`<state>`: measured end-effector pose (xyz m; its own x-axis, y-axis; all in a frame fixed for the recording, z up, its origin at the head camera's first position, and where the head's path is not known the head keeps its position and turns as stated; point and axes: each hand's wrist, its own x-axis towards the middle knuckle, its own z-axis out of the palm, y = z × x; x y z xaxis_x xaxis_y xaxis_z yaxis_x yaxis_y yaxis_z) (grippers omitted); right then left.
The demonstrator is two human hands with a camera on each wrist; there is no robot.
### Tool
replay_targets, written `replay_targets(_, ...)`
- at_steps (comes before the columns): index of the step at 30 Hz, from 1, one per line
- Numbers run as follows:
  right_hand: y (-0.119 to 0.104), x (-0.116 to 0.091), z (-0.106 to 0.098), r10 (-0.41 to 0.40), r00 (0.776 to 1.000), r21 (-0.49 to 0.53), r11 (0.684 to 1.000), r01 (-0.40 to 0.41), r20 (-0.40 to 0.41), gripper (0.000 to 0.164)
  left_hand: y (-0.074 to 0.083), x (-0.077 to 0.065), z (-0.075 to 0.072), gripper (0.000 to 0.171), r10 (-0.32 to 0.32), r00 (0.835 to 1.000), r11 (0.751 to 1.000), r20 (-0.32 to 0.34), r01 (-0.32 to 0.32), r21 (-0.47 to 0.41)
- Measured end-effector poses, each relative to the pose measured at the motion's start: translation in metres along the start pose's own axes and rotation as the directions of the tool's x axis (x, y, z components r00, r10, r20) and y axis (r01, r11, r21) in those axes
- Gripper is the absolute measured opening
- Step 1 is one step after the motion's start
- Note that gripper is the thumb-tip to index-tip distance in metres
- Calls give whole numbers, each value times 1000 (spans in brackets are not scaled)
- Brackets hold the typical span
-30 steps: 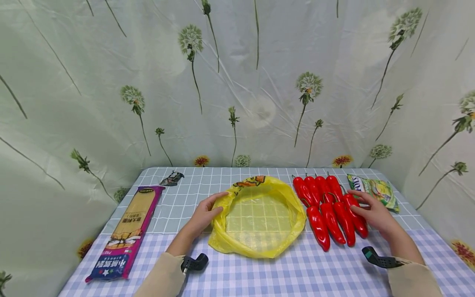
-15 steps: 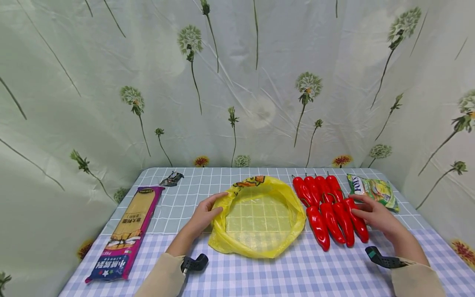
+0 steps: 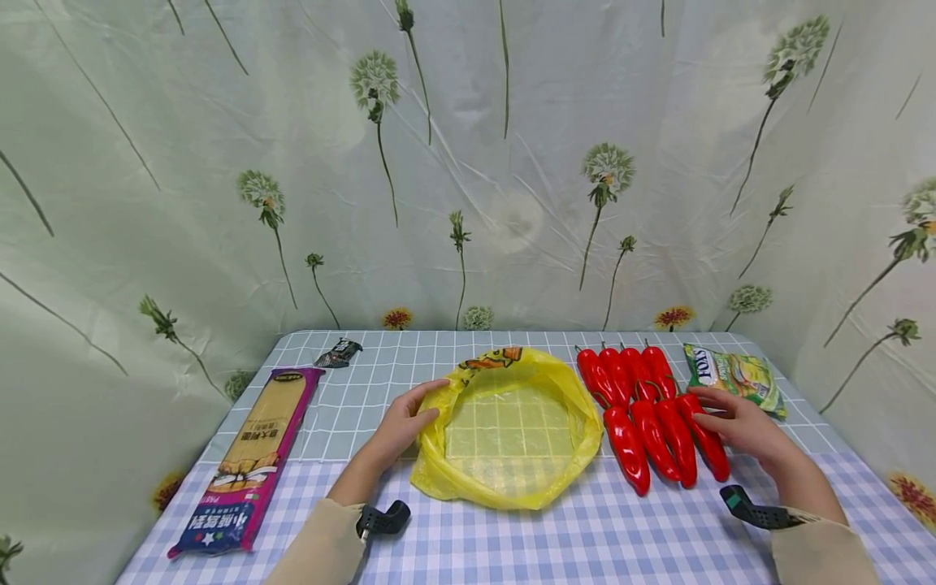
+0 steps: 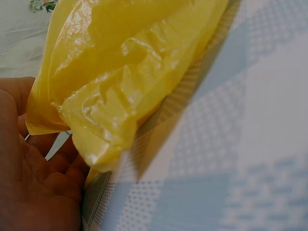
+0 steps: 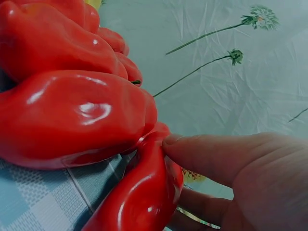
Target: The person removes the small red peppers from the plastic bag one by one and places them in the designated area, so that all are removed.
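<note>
A yellow plastic bag (image 3: 515, 496) stands with its mouth spread wide in the middle of the table. My left hand (image 3: 398, 421) holds the bag's left side; in the left wrist view, crinkled yellow film (image 4: 130, 77) lies against the fingers. At the right, several shiny red peppers with green stems lie in two rows, among them the front-left pepper (image 3: 626, 451). My right hand (image 3: 746, 424) grips the front row's rightmost red pepper (image 3: 708, 443) near its stem end. In the right wrist view the thumb (image 5: 197, 151) presses that pepper (image 5: 144, 192), while the other fingers are partly hidden behind it.
A purple-edged pasta packet (image 3: 252, 459) lies at the left. Behind it is a small black wrapper (image 3: 339, 353). A green FOXS candy bag (image 3: 738, 378) sits at the back right, beyond the right hand. A floral curtain (image 3: 468, 162) hangs around the checked table's back and sides.
My right hand has moved slightly right and come down onto the front row's rightmost pepper. That pepper's lower end has swung a little right, away from its neighbour. The left hand and bag are unchanged.
</note>
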<state>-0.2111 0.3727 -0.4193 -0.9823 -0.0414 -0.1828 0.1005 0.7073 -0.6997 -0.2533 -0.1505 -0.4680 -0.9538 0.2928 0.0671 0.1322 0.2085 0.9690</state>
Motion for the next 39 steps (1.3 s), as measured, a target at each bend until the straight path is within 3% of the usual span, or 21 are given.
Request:
replay_targets(10,-3,0,0,15,1000,-30,999,-15,-7,75,-1,-1,-2,50,3,1000,1000,-2,-3,-19)
replay_targets(16,-13,0,3,-25,997,-66,998,20,-78,67,-2,-2,-4,50,13,1000,1000,4,-12,-23)
replay_targets(29,-78,0,37,-118,969,-56,993,108,-217,51,3,-6,-9,49,21,999,1000,-38,-21,10)
replay_targets(34,-105,4,54,-236,939,-95,971,219,-249,48,6,-8,-10,50,28,994,999,-104,-25,33)
replay_targets(39,-124,9,69,-341,898,-184,937,298,-280,50,7,-8,-9,52,85,990,996,-112,-82,35)
